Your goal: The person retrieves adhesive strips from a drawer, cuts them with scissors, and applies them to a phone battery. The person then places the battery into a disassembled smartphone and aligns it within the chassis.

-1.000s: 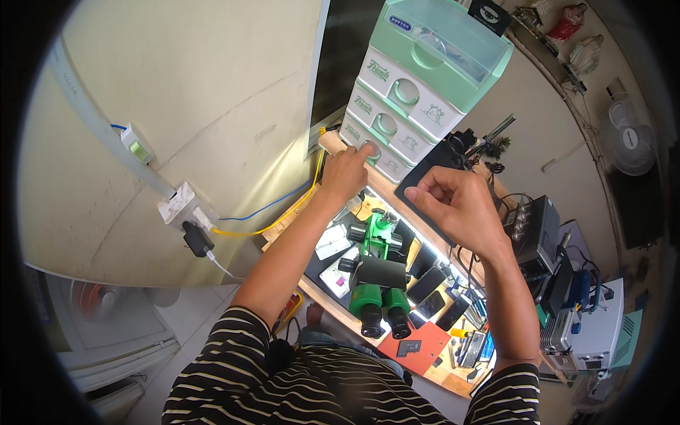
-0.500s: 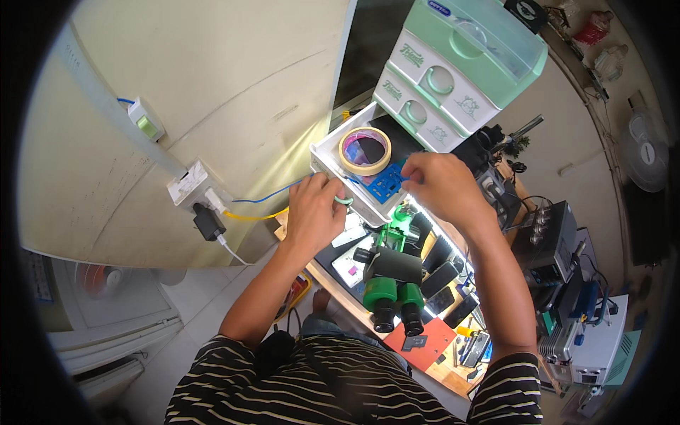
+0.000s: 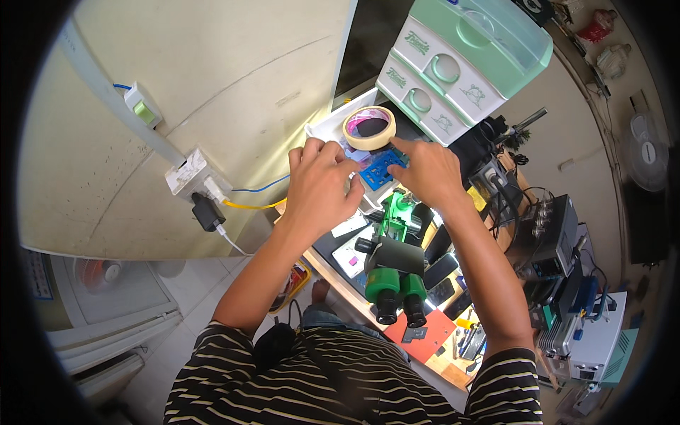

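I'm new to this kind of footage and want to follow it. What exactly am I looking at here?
There is no robot: these are a person's bare hands, seen from above by a wide fisheye camera on that person's head, which bends straight edges. The left hand is over the front of an open white drawer; the right hand is by a tape roll and a flat blue piece. No firm grip shows. Lower in view, a green-and-black microscope and a red mat are on a workbench.
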A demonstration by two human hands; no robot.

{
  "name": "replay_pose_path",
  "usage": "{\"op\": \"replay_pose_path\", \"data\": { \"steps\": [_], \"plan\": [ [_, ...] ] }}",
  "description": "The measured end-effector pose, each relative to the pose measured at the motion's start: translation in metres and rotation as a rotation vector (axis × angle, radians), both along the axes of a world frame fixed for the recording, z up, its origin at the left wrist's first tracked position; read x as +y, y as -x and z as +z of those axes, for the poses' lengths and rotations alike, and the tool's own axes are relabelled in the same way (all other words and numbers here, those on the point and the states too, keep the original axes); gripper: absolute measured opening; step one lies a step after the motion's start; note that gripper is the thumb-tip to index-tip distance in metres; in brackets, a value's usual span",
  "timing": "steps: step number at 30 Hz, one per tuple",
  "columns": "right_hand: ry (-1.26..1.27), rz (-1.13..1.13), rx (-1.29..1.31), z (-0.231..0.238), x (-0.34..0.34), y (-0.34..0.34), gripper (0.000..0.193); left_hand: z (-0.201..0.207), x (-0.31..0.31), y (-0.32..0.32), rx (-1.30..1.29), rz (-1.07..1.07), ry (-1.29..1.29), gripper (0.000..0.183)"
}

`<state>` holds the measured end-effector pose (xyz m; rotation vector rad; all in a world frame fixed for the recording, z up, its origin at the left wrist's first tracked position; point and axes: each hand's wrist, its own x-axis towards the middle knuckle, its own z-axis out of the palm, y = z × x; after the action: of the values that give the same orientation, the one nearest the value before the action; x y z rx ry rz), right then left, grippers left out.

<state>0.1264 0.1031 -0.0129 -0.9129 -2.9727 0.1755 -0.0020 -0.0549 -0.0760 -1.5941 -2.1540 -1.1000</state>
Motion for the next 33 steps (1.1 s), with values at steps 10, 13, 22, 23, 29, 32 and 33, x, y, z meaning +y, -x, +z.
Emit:
{"op": "replay_pose_path", "data": {
  "steps": [10,13,22,23,29,32,33],
  "plan": [
    [-0.024,-0.141,0.165,-0.02,0.013,0.024,0.046,0.026,0.054,0.003,-0.006,0.079,0.698,0.017],
    [0.021,-0.099,0.273,-0.02,0.013,0.028,0.03,0.026,0.056,0.005,-0.008,0.105,0.721,0.015],
    [-0.007,0.038,0.449,0.016,0.018,0.005,0.03,0.009,0.057,0.011,0.231,0.176,0.467,0.01],
    [0.055,0.05,0.498,0.023,0.016,-0.006,0.025,0.01,0.058,0.015,0.164,0.161,0.464,0.009],
    [0.178,0.057,0.602,0.058,-0.01,-0.065,0.024,0.015,0.065,0.044,-0.154,0.002,0.423,0.016],
    [0.224,0.022,0.56,0.057,-0.003,-0.076,0.026,0.012,0.072,0.05,-0.258,-0.079,0.356,0.013],
    [0.29,-0.002,0.55,0.061,-0.002,-0.091,0.027,0.012,0.073,0.05,-0.283,-0.143,0.313,0.011]
  ]
}}
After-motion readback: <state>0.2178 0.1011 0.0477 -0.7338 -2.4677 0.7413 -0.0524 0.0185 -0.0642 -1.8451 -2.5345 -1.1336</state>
